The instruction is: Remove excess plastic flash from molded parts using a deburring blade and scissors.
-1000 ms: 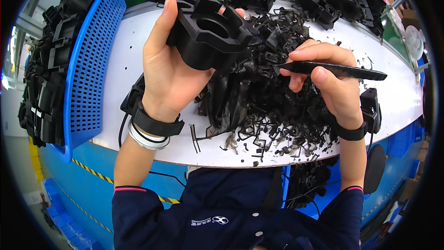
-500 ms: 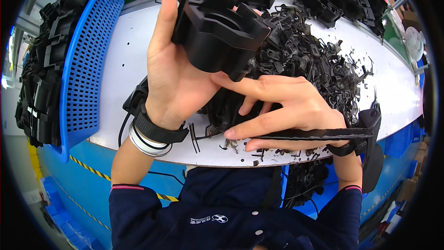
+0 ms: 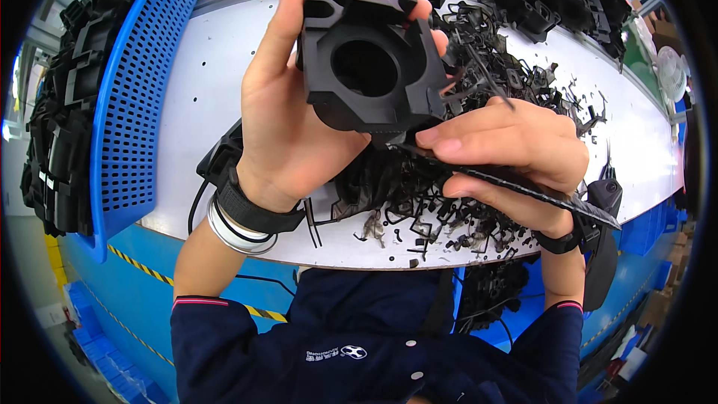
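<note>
My left hand [image 3: 288,131] grips a black moulded plastic part [image 3: 359,110] from below, thumb up along its left side and fingertips showing at its right edge. Round openings in the part face up toward me. In my right hand [image 3: 523,142] is a slim, flat black knife-like tool [image 3: 516,182], pinched between thumb and fingers. Its narrow end reaches the part's lower right edge, where a thin scrap [image 3: 400,140] shows; whether the tip touches is hard to tell. Black straps circle both wrists.
A heap of black plastic scraps [image 3: 542,97] spreads over the white table [image 3: 209,82] behind and right of my hands. On the left stands a blue perforated basket [image 3: 138,112] beside stacked black parts [image 3: 63,127]. More black parts [image 3: 523,7] pile along the far edge.
The part has tilted so its openings now face me. My right hand has shifted right and its fingers have closed in around the tool, whose narrow end now points to the part's lower edge.
</note>
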`<move>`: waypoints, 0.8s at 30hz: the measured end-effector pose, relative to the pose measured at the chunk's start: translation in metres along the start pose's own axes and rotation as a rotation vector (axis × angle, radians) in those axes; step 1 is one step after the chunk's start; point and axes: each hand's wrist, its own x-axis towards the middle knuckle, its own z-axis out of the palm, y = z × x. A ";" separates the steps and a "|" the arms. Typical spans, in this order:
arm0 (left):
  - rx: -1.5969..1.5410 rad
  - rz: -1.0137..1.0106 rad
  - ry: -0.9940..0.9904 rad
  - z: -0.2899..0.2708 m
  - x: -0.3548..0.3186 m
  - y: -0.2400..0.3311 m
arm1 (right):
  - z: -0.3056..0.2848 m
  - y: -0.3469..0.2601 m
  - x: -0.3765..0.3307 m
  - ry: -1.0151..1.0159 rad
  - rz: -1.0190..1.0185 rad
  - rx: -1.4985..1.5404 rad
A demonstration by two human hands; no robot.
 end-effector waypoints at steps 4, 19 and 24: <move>0.019 0.016 0.198 0.031 0.000 -0.008 | -0.001 0.001 -0.001 -0.007 -0.033 -0.061; 0.046 -0.072 0.025 0.028 0.002 -0.010 | 0.004 0.009 -0.001 0.040 -0.183 -0.247; 0.025 -0.129 0.392 0.040 0.001 -0.005 | 0.006 0.009 -0.005 -0.042 -0.285 -0.464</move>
